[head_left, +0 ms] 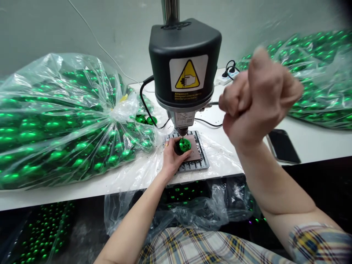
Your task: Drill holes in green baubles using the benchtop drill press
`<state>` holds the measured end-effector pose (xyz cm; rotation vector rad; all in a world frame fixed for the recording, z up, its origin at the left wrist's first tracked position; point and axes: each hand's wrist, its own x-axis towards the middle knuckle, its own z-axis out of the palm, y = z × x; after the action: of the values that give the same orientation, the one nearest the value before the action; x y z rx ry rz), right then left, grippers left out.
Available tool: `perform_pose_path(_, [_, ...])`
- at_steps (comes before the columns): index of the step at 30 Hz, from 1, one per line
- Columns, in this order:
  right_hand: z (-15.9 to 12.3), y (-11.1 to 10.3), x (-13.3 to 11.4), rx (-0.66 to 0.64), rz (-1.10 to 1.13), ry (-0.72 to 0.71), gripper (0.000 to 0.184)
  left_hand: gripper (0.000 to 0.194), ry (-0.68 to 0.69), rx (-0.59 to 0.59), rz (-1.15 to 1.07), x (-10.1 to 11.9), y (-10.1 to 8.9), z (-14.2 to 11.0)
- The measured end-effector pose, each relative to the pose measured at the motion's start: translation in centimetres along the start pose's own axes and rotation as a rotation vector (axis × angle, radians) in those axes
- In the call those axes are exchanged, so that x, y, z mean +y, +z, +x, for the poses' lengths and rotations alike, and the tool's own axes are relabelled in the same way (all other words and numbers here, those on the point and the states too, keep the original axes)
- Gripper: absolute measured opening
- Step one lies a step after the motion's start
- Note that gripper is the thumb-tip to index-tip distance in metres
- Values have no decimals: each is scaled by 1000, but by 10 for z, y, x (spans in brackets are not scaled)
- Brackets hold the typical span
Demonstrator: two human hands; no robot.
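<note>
Under the black bench drill press (184,55), my left hand (172,156) curls its fingers and thumb around a shiny green bauble (185,145). The bauble sits on a pinkish board (195,148) over the slotted metal base (203,163). A thin drill bit (183,138) comes down to the bauble's top; whether it has entered cannot be made out. Raised at the right, my right hand (260,99) is closed in a fist around the end of the press's feed lever (214,103), whose grip is hidden by the fingers.
A large clear bag of green baubles (68,128) lies at the left, another bag (316,80) at the back right. Behind the base are loose baubles (151,120). A phone (283,146) and a power strip (224,77) lie on the right. Plastic film (214,209) hangs below the table edge.
</note>
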<state>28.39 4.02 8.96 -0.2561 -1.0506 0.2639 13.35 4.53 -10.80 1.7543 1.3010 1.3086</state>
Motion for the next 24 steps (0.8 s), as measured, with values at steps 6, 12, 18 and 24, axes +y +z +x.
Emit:
perform_pose_path(6, [52, 20, 11, -69, -48, 459, 53, 46, 17, 177, 158, 30, -11, -27])
perform_pose_path(12, [52, 18, 18, -62, -29, 409, 50, 49, 348, -268, 315, 41, -36, -106])
perform_pose_path(18, [50, 18, 19, -49, 22, 387, 39, 53, 660, -333, 628, 23, -71, -137])
perform_pose_path(24, [49, 19, 15, -32, 25, 393, 38, 24, 279, 142, 631, 19, -114, 20])
